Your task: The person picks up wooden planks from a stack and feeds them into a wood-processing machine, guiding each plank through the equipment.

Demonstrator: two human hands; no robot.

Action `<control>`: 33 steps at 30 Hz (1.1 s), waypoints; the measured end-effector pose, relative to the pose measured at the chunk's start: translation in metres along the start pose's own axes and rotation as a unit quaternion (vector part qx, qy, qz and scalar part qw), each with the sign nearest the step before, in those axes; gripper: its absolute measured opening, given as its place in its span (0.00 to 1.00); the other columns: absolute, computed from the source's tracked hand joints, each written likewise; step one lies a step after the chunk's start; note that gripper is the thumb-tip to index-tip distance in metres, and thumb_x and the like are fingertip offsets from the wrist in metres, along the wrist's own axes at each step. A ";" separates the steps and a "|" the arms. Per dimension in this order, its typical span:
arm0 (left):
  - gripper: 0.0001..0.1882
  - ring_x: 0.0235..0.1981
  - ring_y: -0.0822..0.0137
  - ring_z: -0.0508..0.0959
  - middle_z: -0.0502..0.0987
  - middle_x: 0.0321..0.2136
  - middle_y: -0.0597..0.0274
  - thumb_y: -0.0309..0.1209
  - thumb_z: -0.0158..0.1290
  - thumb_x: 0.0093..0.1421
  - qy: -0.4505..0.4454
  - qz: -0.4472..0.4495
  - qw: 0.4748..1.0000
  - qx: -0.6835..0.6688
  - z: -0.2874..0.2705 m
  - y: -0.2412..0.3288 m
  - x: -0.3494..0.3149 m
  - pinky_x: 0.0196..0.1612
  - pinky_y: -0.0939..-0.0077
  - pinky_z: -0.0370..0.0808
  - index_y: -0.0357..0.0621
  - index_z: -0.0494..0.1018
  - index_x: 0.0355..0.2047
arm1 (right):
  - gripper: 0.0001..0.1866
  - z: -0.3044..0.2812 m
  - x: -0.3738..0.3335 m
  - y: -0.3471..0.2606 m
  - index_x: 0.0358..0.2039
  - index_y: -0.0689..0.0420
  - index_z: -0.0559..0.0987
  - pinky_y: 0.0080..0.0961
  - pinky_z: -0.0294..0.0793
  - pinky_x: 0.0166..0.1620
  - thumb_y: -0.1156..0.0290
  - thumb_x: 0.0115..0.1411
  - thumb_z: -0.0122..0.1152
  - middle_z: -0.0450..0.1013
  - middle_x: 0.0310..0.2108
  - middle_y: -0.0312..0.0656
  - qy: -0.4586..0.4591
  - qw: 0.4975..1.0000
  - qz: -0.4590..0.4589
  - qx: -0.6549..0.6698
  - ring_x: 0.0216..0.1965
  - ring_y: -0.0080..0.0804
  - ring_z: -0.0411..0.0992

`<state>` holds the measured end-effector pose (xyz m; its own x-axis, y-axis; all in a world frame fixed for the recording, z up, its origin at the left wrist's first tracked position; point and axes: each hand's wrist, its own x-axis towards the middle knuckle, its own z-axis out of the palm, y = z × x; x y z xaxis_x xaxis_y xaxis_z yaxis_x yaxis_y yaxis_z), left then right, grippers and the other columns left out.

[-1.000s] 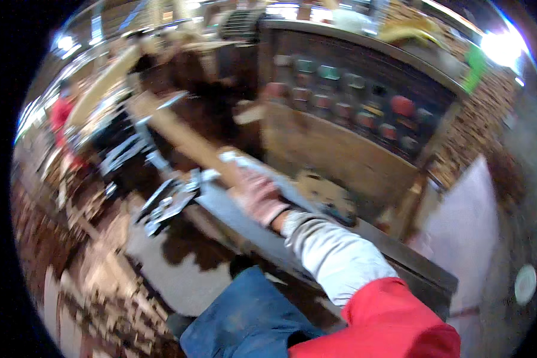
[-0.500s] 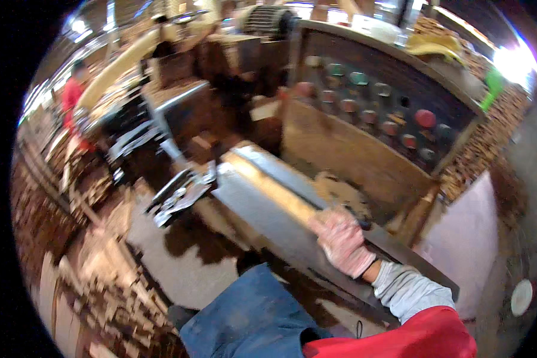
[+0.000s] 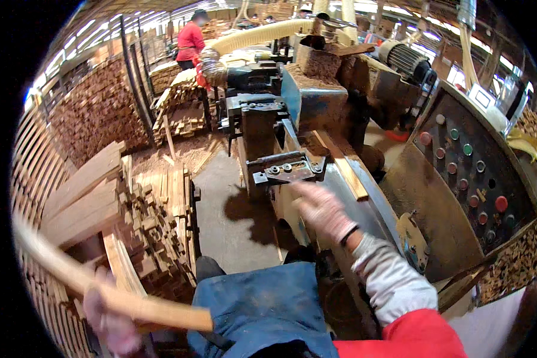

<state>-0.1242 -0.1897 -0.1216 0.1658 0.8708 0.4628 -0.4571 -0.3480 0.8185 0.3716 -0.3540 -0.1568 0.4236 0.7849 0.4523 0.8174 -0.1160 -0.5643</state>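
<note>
At the lower left my left hand (image 3: 110,325), gloved and smeared by motion, is closed around a long wooden strip (image 3: 161,310) that slants up toward the left rim. My right hand (image 3: 325,212), in a pale pinkish work glove, reaches over the near side of the machine's metal bed (image 3: 371,218). Its fingers are stretched forward and hold nothing, just short of a bolted metal guide (image 3: 286,170). Another wooden strip (image 3: 349,173) lies on the bed beyond that hand, its far end running in toward the sawdust-covered machine housing (image 3: 316,98).
A slanted control panel (image 3: 465,173) with coloured buttons stands right of the bed. Loose wood strips (image 3: 155,221) pile up at the left, before a tall wood stack (image 3: 98,107). A person in red (image 3: 190,43) stands far back. A ribbed hose (image 3: 259,34) crosses behind the machine.
My view has swung left. My right hand has come off the strip on the bed, which now lies farther into the machine. My left hand has come into view with another strip.
</note>
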 end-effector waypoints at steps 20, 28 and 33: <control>0.25 0.38 0.54 0.80 0.81 0.30 0.57 0.52 0.60 0.56 -0.597 0.142 0.447 0.651 0.115 -0.062 0.100 0.48 0.58 0.73 0.49 0.78 0.47 | 0.42 -0.109 -0.303 -0.044 0.64 0.61 0.72 0.45 0.71 0.54 0.75 0.45 0.73 0.76 0.54 0.53 0.129 0.893 0.239 -0.359 0.47 0.54 0.74; 0.17 0.39 0.50 0.76 0.78 0.25 0.52 0.48 0.57 0.64 -0.525 0.091 0.535 0.656 0.019 -0.023 0.072 0.50 0.54 0.74 0.50 0.81 0.41 | 0.30 -0.086 -0.120 0.089 0.67 0.63 0.68 0.40 0.62 0.68 0.74 0.65 0.59 0.67 0.67 0.50 0.231 0.928 -0.037 -0.291 0.65 0.49 0.67; 0.19 0.47 0.48 0.80 0.83 0.38 0.48 0.48 0.59 0.63 -0.512 -0.061 0.597 0.615 0.012 -0.003 0.074 0.59 0.57 0.73 0.50 0.83 0.46 | 0.31 -0.057 -0.022 0.129 0.68 0.58 0.69 0.37 0.66 0.64 0.75 0.64 0.62 0.70 0.65 0.48 0.228 0.928 -0.003 -0.294 0.62 0.49 0.69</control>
<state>-0.1001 -0.1281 -0.0857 0.8669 0.4664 -0.1763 0.4958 -0.8433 0.2074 0.4902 -0.4216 -0.2004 0.4294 0.4625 0.7757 0.8351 -0.5303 -0.1462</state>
